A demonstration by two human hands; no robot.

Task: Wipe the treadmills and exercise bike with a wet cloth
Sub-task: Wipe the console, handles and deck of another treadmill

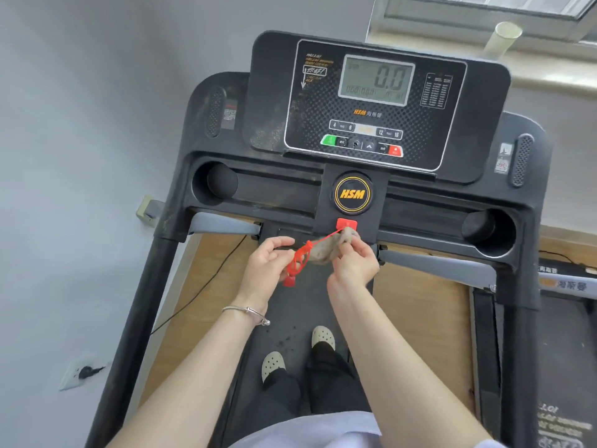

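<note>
Grey wall (97,124) filled left side. Wooden floor (206,286) lay below wall, lit by daylight. White socket (80,373) with black plug sat low on wall; black cable (200,286) trailed across floor. Window frame (484,14) and pale sill (549,82) stood upper right of wall.

You have two black treadmills (352,189) (562,334) here. You hold one grey crumpled cloth (326,250) and one red plastic safety clip (298,263).

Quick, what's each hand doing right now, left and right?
Left hand: holds the red safety clip.
Right hand: pinches the cloth around the red cord.
</note>
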